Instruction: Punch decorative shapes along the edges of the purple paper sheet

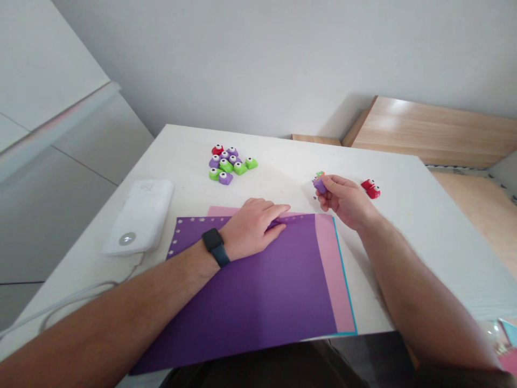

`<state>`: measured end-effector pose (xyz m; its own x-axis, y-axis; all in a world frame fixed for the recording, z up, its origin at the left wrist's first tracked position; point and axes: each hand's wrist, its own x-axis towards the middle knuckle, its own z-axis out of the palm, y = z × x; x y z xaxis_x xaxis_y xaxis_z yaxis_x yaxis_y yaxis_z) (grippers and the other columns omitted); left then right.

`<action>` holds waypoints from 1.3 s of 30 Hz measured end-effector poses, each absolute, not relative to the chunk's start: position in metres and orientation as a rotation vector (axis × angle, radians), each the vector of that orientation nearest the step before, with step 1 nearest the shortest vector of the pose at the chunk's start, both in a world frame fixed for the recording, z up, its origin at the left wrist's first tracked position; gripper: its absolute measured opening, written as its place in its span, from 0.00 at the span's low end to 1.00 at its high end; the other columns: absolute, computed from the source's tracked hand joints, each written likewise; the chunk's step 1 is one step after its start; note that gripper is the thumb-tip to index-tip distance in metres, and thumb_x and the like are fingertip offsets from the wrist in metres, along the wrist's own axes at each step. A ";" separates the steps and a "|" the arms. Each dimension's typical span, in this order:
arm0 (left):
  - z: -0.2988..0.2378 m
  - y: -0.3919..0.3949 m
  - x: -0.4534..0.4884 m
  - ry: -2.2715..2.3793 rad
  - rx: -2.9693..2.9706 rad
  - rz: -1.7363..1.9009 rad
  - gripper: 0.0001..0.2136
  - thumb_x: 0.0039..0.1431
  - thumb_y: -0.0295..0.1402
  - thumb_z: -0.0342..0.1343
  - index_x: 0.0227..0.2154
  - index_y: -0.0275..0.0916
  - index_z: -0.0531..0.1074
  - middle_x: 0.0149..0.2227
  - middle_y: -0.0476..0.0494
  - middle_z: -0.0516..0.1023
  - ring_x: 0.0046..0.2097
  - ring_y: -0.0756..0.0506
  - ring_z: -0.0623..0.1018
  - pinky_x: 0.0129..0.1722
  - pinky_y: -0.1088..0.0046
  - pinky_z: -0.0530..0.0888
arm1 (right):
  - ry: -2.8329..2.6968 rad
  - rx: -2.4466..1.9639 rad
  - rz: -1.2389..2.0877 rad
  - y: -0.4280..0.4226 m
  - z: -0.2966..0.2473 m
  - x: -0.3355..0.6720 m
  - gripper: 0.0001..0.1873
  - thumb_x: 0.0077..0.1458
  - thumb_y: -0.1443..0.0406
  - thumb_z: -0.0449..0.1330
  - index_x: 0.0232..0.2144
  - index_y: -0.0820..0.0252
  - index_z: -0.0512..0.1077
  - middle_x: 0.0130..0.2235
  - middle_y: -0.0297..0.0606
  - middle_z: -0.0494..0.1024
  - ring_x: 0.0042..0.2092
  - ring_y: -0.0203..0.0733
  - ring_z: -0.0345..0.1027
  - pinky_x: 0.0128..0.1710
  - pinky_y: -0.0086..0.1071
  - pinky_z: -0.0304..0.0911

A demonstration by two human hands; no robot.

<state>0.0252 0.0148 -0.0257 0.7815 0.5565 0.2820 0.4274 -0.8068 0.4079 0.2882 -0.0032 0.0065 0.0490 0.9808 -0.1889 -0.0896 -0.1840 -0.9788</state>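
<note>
A purple paper punch [320, 186] is pinched between the thumb and fingers of my right hand [341, 196]. Tiny coloured paper bits [318, 175] lie beside it on the table. My left hand [254, 229] rests on a purple paper sheet [262, 291], its index finger and thumb stretched apart near the upper edge. Small punched shapes run along the sheet's top and left edges; the hand covers part of the top row. Under the sheet lies pink paper [333, 275], with a thin blue edge showing at the right.
Several purple, green and red punches [225, 164] stand grouped at the back of the white table [388, 258]. Two red punches [370, 188] sit right of my right hand. At left lies a white box-shaped device [143, 215] with a cable [86, 293]. A wooden panel [436, 129] stands behind right.
</note>
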 end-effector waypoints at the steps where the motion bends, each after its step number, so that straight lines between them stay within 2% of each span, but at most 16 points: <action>1: -0.026 0.015 0.025 0.756 2.653 0.566 0.16 0.68 0.35 0.55 0.55 0.38 0.70 0.42 0.41 0.78 0.46 0.41 0.76 0.50 0.59 0.70 | -1.018 -1.305 1.349 -0.004 0.007 0.288 0.17 0.56 0.52 0.67 0.32 0.59 0.71 0.29 0.35 0.72 0.26 0.34 0.61 0.23 0.30 0.55; 8: -0.026 0.014 0.025 0.755 2.656 0.590 0.15 0.67 0.35 0.55 0.55 0.39 0.71 0.42 0.41 0.78 0.45 0.41 0.76 0.50 0.60 0.71 | -1.021 -1.332 1.374 -0.004 0.006 0.286 0.18 0.56 0.50 0.66 0.32 0.58 0.71 0.31 0.37 0.73 0.26 0.35 0.61 0.21 0.30 0.52; 16: -0.026 0.014 0.025 0.759 2.658 0.574 0.15 0.68 0.36 0.55 0.55 0.38 0.71 0.42 0.41 0.78 0.45 0.41 0.76 0.50 0.59 0.71 | -1.081 -1.390 1.330 -0.005 0.006 0.282 0.23 0.60 0.45 0.60 0.31 0.59 0.73 0.29 0.36 0.72 0.24 0.34 0.59 0.19 0.29 0.49; 22: -0.026 0.014 0.025 0.762 2.658 0.587 0.15 0.67 0.35 0.55 0.55 0.39 0.71 0.42 0.41 0.78 0.45 0.41 0.76 0.50 0.59 0.71 | -1.085 -1.418 1.355 -0.005 0.003 0.283 0.27 0.59 0.41 0.58 0.31 0.59 0.73 0.25 0.34 0.71 0.21 0.32 0.56 0.18 0.30 0.47; 39: -0.025 0.015 0.026 0.755 2.660 0.576 0.16 0.68 0.36 0.55 0.55 0.38 0.71 0.42 0.41 0.78 0.45 0.41 0.75 0.50 0.59 0.71 | -1.012 -1.426 1.428 -0.006 0.008 0.281 0.24 0.61 0.42 0.57 0.35 0.57 0.70 0.22 0.32 0.71 0.17 0.32 0.54 0.13 0.27 0.44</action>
